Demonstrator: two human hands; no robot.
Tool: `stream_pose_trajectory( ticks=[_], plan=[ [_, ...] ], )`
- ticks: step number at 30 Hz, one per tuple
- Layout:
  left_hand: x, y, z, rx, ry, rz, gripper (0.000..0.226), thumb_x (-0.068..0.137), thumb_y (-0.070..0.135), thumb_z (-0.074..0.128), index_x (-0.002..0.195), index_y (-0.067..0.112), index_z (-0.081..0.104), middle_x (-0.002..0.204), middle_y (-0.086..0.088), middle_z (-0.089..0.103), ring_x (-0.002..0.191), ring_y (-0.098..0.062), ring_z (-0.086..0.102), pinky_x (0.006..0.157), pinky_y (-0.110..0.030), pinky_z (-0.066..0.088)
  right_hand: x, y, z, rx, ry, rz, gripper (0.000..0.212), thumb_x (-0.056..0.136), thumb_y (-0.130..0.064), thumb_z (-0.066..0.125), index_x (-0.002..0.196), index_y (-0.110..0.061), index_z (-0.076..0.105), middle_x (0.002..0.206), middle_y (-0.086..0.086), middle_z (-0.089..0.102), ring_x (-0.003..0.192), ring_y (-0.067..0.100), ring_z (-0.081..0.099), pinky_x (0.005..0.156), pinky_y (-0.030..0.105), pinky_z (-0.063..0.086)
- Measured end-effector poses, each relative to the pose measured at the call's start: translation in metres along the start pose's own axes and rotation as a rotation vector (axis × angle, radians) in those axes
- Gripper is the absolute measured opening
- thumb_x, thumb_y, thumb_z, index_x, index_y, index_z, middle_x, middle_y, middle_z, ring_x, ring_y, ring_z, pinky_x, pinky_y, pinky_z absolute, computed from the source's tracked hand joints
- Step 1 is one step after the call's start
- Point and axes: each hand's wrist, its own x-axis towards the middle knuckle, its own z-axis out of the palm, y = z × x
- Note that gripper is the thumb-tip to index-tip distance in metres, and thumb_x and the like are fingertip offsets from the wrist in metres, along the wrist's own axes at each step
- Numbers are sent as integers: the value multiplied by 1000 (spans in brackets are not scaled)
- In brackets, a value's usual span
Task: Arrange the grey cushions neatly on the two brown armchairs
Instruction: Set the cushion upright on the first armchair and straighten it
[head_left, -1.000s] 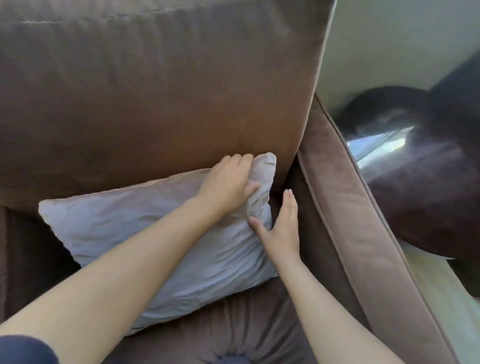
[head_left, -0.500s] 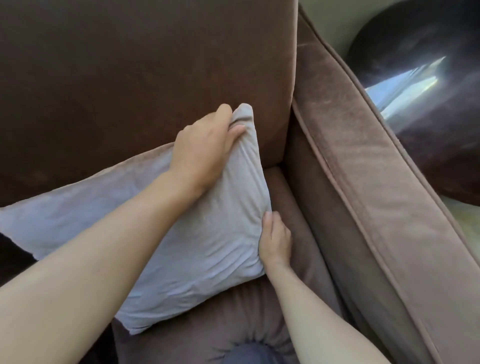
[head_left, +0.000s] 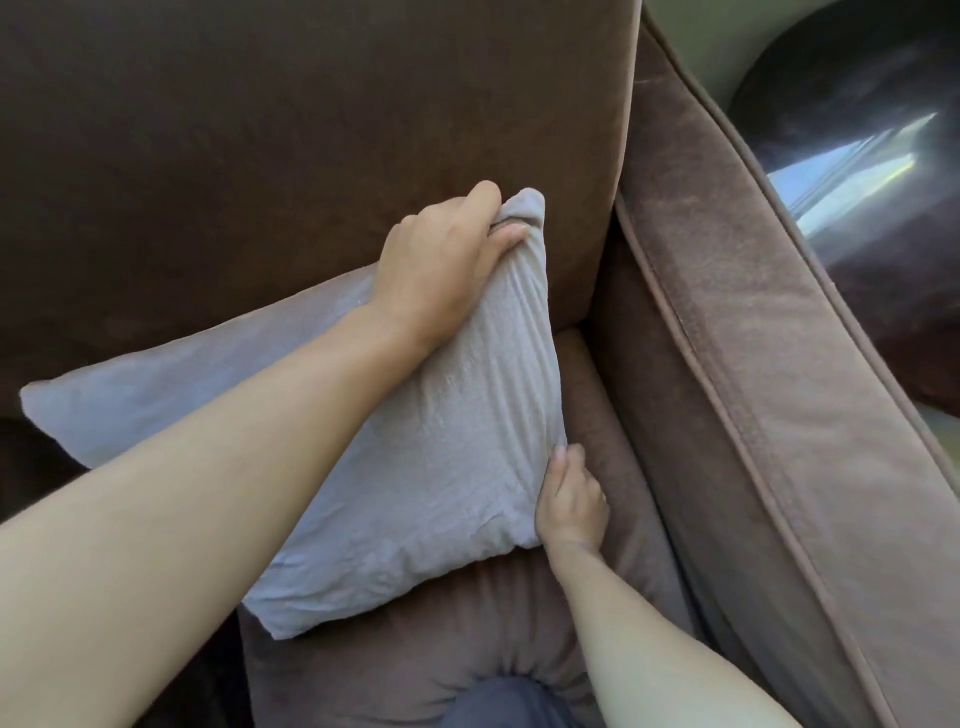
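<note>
Landmark: back cushion (head_left: 260, 156) of the brown armchair (head_left: 649, 415), upright, filling the upper left of the view; all places below given against it.
Grey cushion (head_left: 415, 467): leaning on the lower front of the back cushion, bottom edge on the seat (head_left: 415, 623); set askew, one corner raised toward the back cushion's right edge; creased diagonally from that corner.
Left hand (head_left: 441, 270): before the back cushion's lower right part, fingers and thumb closed round the raised corner, cloth bunched in the grasp; held so, probably, to lift and swing the grey cushion square.
Right hand (head_left: 571, 504): below the back cushion's right edge, thumb laid along the grey cushion's side seam, fingers curled beside it on the seat; pinching or merely pushing, not to be told; placed, it seems, to steady the low side while the top is drawn up.
Armrest (head_left: 753, 364): immediately right of the back cushion, running toward the viewer; a narrow strip of seat bare between it and the grey cushion.
Glossy dark surface (head_left: 857, 130): right of the back cushion, beyond the armrest; nature unclear.
Step in hand: straightening, judged from the tilt; grey cushion on the chair but not yet level or centred.
Second armchair, other cushions: out of view.
</note>
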Motion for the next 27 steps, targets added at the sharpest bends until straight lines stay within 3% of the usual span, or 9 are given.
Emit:
stream_pose_trajectory(
  ticks=[3,5,9,12,16,18,23,27],
  plan=[
    [-1,1,0,38,-51,-24,34,101,49,42,90,16,38,81,3,52,82,-35,61,70,-45,47,3,11,-12,-165,-116,-12,48,100,-49,17,95,-11,46,94,18,70,88,43,65,70,43,43],
    [-3,2,-1,20,-79,-15,36,101,50,42,102,14,45,92,1,61,87,-33,63,73,-45,49,7,9,-18,-141,-128,-26,44,102,-44,23,96,-9,49,97,17,69,93,40,63,76,44,45],
    [-28,-5,-15,-99,-84,40,48,99,43,51,135,11,46,121,-6,60,105,-28,62,84,-49,51,6,-18,-46,48,-38,-24,31,100,-20,45,127,-8,53,130,12,58,121,29,53,100,44,44],
    [-59,-25,-28,-17,-66,44,60,96,49,49,140,8,46,125,-10,59,105,-31,59,86,-50,49,-2,-55,-69,233,51,-184,43,97,-23,50,138,-12,43,140,5,46,131,21,46,105,36,41],
    [-104,-73,-42,203,-134,-43,85,86,74,37,141,9,46,122,-9,61,103,-32,59,84,-46,46,-9,-111,-81,246,6,-355,101,80,-73,56,154,-24,7,160,-5,12,147,17,22,111,32,32],
    [-125,-103,-48,305,-172,-52,96,81,82,37,141,7,47,119,-10,62,101,-32,59,84,-45,44,-4,-123,-81,171,-65,-335,120,68,-83,59,153,-31,-8,162,-9,0,151,20,14,116,39,30],
    [-153,-139,-62,405,-189,-56,100,81,86,30,135,5,52,111,-10,64,95,-31,59,82,-45,41,-6,-90,-80,-11,-245,-128,136,59,-85,60,153,-27,-19,165,2,-4,150,29,18,116,52,31],
    [-163,-138,-75,342,-145,-122,85,85,79,36,128,9,57,108,-7,63,97,-30,59,90,-47,40,-17,-77,-99,-73,-259,-196,128,67,-70,69,156,-19,-10,164,6,1,150,26,17,115,49,33]
  ],
)
